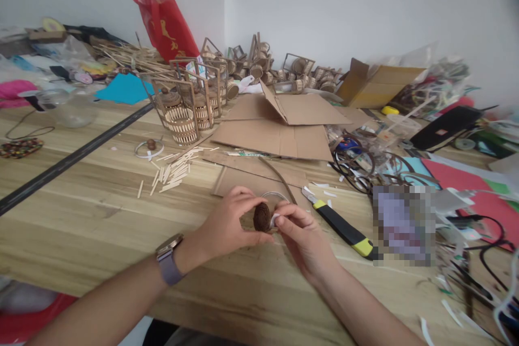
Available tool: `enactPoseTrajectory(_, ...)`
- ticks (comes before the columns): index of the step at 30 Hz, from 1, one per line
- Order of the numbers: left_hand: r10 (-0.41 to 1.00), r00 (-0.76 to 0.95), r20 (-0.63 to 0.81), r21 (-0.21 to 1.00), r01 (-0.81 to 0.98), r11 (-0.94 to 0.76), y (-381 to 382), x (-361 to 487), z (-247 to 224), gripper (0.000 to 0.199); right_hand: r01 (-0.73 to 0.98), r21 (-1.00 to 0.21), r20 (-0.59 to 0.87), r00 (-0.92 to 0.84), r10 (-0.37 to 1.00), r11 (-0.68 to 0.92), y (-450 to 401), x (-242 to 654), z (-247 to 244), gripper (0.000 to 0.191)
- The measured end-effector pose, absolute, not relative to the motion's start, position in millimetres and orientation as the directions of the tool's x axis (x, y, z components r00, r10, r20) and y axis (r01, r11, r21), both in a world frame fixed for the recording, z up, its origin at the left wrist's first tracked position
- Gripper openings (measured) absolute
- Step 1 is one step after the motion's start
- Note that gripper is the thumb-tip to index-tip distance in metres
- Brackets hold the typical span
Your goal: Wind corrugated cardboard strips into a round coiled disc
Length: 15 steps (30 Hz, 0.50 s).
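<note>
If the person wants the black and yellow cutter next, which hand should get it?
Probably the right hand: the cutter lies beside it. The left hand is farther away, holding the round brown piece. The right would first need to let go of the small white piece it pinches.

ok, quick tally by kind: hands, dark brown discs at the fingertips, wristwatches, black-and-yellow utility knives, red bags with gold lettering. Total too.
Hands, left hand and right hand: 2
Dark brown disc: 1
Wristwatch: 1
Utility knife: 1
Red bag: 1
Total: 6
</note>
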<state>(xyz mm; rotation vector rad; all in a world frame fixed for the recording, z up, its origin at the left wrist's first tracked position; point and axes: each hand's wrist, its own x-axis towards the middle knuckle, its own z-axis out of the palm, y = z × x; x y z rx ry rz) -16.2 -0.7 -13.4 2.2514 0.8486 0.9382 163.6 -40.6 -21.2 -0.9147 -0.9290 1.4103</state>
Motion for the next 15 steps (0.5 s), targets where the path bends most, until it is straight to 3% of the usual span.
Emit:
enactPoseTrajectory(7,0.731,0.540,0.417,0.695,0.329,-0.639,-3.5,-14.3,-12.6,0.054,-0.218,-0.955,0.200,0.017,0.980,0.199,-37.3,166.1,-28.6,0.011)
enactPoseTrajectory(15,0.670,0.559,0.488,0.619,0.320,-0.718,-5.4,-16.0,-10.6,0.052,0.027,-0.919,0.393,-0.035,0.919,0.394,-36.7,172.3,-29.8,0.008)
